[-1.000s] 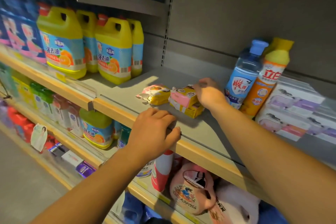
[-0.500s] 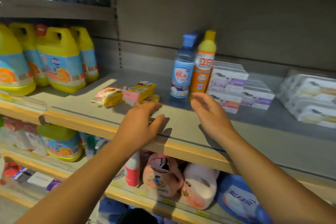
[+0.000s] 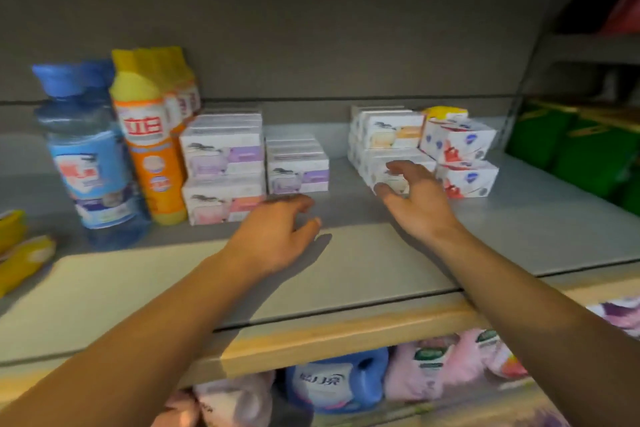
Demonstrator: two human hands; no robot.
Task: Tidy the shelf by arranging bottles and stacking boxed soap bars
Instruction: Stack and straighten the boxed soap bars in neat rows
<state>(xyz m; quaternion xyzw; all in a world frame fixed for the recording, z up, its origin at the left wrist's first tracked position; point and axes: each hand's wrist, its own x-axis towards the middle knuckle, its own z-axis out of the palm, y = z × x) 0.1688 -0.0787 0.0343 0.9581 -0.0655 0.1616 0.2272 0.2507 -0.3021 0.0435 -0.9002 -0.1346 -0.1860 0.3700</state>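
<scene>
On the grey shelf (image 3: 363, 270) stand a blue bottle (image 3: 88, 156) and an orange bottle with a yellow cap (image 3: 149, 139) at the left. Beside them are stacked white soap boxes with purple and pink print (image 3: 223, 163) and a lower stack (image 3: 298, 166). Further right sit white boxes with orange print (image 3: 391, 135) and boxes with red and blue print (image 3: 460, 156). My left hand (image 3: 277, 236) hovers over the shelf, fingers relaxed, just in front of the purple boxes. My right hand (image 3: 412, 198) reaches with spread fingers to the front of the orange-print stack and holds nothing.
Yellow soap packets (image 3: 20, 253) lie at the far left edge. Green packages (image 3: 571, 156) fill the neighbouring bay on the right. Below the wooden shelf lip (image 3: 311, 336) sit a blue detergent jug (image 3: 332, 381) and pink refill bags (image 3: 443, 367).
The view has swung right, away from the yellow jugs to the soap boxes. Both hands moved forward and right; my right hand left the soap packets and now reaches the orange-print stack.
</scene>
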